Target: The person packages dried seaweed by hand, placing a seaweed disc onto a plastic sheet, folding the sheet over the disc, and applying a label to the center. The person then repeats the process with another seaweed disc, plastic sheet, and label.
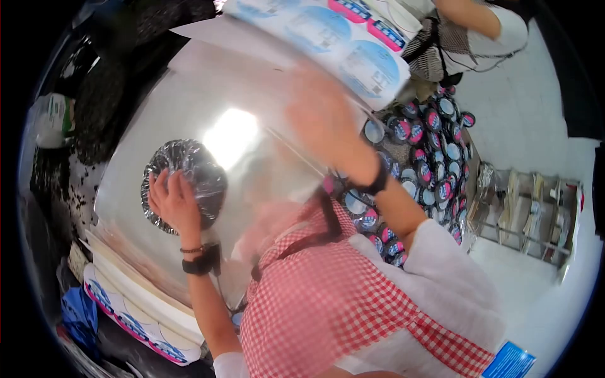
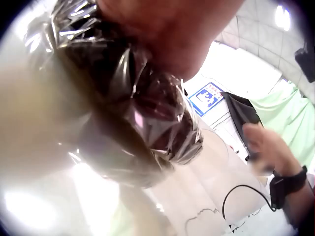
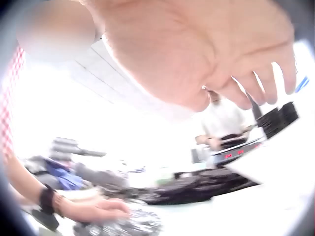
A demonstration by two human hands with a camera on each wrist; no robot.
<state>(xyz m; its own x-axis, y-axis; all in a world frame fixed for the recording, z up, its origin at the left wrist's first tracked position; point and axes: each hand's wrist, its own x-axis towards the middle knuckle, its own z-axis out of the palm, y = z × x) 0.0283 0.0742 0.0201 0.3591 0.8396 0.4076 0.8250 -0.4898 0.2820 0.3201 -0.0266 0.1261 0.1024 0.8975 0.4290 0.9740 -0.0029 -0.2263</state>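
A round, dark bundle in clear, crinkled plastic wrap (image 1: pixel 211 186) lies on the shiny metal table (image 1: pixel 157 264). My left hand (image 1: pixel 174 203) rests on top of it, fingers spread over the wrap. Up close in the left wrist view, the wrapped bundle (image 2: pixel 165 115) has shiny folds around its side, under the palm. My right hand (image 1: pixel 331 129), blurred, is raised over the table's right part, apart from the bundle. In the right wrist view the right hand (image 3: pixel 197 54) shows its palm with extended fingers and holds nothing.
Printed label sheets (image 1: pixel 372 63) lie at the table's far right, with another label stack (image 1: pixel 135 321) at lower left. Many round labelled packs (image 1: pixel 435 148) are heaped on the right beside a wire rack (image 1: pixel 526 214). Dark loose material (image 1: pixel 101 123) lies left. Another person (image 1: pixel 469 28) stands beyond.
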